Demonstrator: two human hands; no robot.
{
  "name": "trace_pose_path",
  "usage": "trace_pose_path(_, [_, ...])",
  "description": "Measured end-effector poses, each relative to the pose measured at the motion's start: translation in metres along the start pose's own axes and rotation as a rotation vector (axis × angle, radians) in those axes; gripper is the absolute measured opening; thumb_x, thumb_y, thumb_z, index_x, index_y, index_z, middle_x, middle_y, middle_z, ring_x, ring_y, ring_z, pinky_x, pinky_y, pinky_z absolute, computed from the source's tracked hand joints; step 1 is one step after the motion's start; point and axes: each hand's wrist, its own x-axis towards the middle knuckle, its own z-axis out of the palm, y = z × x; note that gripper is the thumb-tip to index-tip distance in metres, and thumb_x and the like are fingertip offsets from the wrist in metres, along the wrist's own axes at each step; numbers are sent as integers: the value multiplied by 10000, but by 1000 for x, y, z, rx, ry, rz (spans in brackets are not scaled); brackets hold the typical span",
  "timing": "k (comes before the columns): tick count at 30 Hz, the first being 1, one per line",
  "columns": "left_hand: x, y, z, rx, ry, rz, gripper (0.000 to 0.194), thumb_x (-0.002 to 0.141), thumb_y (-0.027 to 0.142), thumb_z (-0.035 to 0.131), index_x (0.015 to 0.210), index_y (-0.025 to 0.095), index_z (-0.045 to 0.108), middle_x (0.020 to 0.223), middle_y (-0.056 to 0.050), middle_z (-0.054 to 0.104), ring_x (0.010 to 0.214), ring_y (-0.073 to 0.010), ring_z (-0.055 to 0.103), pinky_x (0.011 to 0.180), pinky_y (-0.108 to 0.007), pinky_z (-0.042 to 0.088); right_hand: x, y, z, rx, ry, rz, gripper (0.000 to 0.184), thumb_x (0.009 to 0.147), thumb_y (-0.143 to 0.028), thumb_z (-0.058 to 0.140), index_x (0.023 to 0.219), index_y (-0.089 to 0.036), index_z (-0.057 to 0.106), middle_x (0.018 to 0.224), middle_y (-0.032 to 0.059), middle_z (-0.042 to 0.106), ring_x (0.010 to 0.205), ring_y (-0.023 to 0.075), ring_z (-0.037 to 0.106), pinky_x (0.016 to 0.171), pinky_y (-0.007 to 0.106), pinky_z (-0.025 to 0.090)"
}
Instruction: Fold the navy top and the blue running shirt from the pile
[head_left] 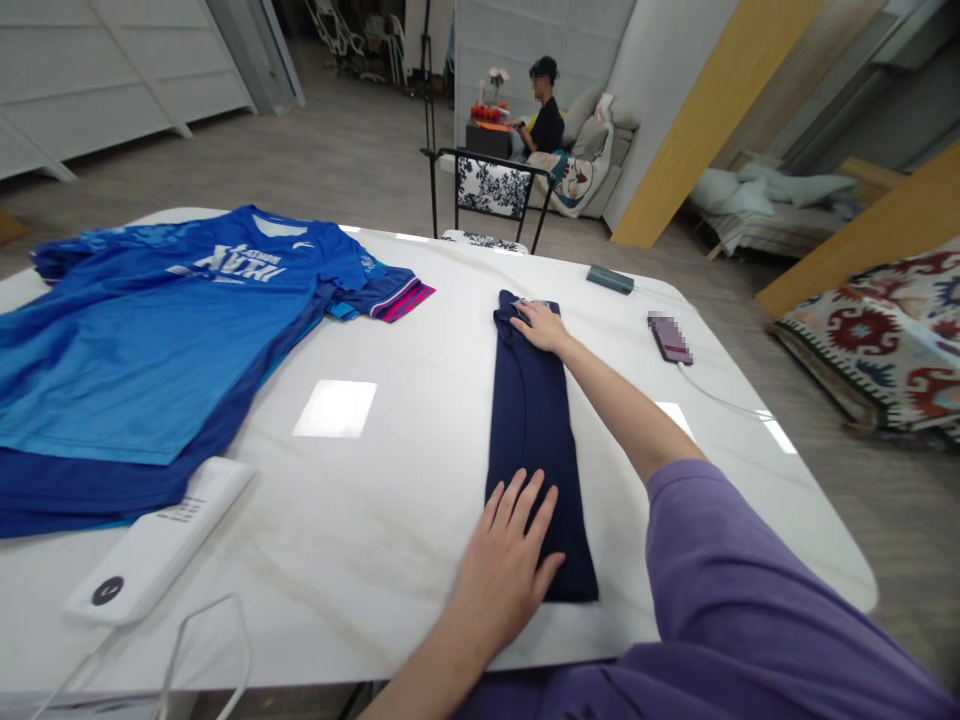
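A dark navy garment (531, 420) lies folded into a long narrow strip on the white table, running away from me. My left hand (510, 555) rests flat on its near end, fingers spread. At the far end, near the collar-like edge, my right hand (541, 326) lies on the cloth with its fingers stretched out. A greyish patch shows beside those fingers. To the left, several blue jerseys (172, 330) are spread out in a stack, the top one with white lettering on its chest.
A white power strip (161, 545) with a cable lies partly under the jerseys. Toward the table's (405, 560) right side are a dark green case (610, 279) and a phone (670, 338) on a cable. Beyond the far edge stands a chair (491, 190); a person (546, 115) sits farther back.
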Motion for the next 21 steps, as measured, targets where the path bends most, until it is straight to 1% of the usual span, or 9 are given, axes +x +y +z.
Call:
trace_pose_path(2, [-3, -3, 8, 22, -11, -9, 815, 1080, 463, 722, 1792, 208, 416, 1873, -149, 384, 1732, -394, 402, 1369, -623, 482, -1, 6, 5, -12, 43, 58, 638, 1181, -554, 426, 1736, -259, 535, 1848, 95, 424, 1704, 354, 361, 1414, 610, 295])
trace_pose_path(4, [-6, -5, 13, 27, -14, -14, 818, 1084, 481, 710, 1792, 190, 419, 1874, -164, 376, 1739, -400, 391, 1370, -634, 483, 7, 17, 2, -19, 126, 154, 635, 1182, -513, 398, 1742, -242, 523, 1818, 120, 457, 1650, 389, 402, 1374, 640, 333])
trace_pose_path(6, [-8, -7, 15, 31, -22, -17, 830, 1085, 492, 704, 1800, 192, 409, 1884, -159, 353, 1746, -403, 376, 1379, -639, 474, 17, 32, -6, -38, 167, 244, 607, 1148, -495, 476, 1679, -224, 590, 1762, 154, 506, 1591, 430, 429, 1335, 672, 354])
trace_pose_path(8, [-9, -7, 16, 47, -30, -20, 850, 1083, 501, 701, 1816, 212, 384, 1898, -141, 324, 1752, -400, 366, 1384, -631, 473, 25, 50, -17, -55, 149, 285, 537, 1089, -497, 593, 1543, -230, 698, 1692, 170, 558, 1553, 454, 433, 1306, 684, 364])
trace_pose_path(10, [-10, -8, 17, 75, -46, -16, 870, 1080, 509, 695, 1832, 237, 354, 1912, -114, 290, 1762, -385, 346, 1392, -615, 474, 31, 67, -25, -49, 120, 285, 420, 1050, -480, 651, 1381, -250, 773, 1600, 159, 623, 1507, 452, 456, 1272, 684, 380])
trace_pose_path(12, [-11, -9, 17, 100, -64, -11, 892, 1075, 507, 688, 1847, 256, 318, 1926, -89, 249, 1780, -365, 309, 1400, -599, 477, 34, 81, -30, -22, 115, 279, 324, 1054, -440, 635, 1271, -256, 789, 1498, 138, 686, 1434, 421, 506, 1245, 675, 389])
trace_pose_path(14, [-11, -9, 16, 114, -82, -10, 916, 1071, 501, 683, 1859, 260, 283, 1934, -73, 214, 1792, -354, 276, 1408, -596, 476, 36, 90, -31, 22, 133, 276, 325, 1064, -435, 624, 1295, -256, 766, 1459, 126, 712, 1370, 388, 541, 1231, 664, 396])
trace_pose_path(17, [-11, -9, 14, 130, -99, -7, 933, 1073, 499, 660, 1870, 243, 246, 1934, -70, 199, 1790, -354, 278, 1397, -607, 500, 38, 97, -29, 56, 133, 253, 407, 1041, -531, 688, 1345, -272, 765, 1493, 131, 688, 1370, 391, 525, 1213, 662, 410])
trace_pose_path(21, [-11, -9, 12, 154, -110, -1, 940, 1079, 512, 621, 1878, 233, 212, 1930, -68, 199, 1794, -350, 257, 1371, -613, 546, 42, 98, -26, 78, 97, 270, 324, 1014, -516, 725, 1180, -251, 810, 1448, 132, 703, 1384, 391, 525, 1216, 657, 406])
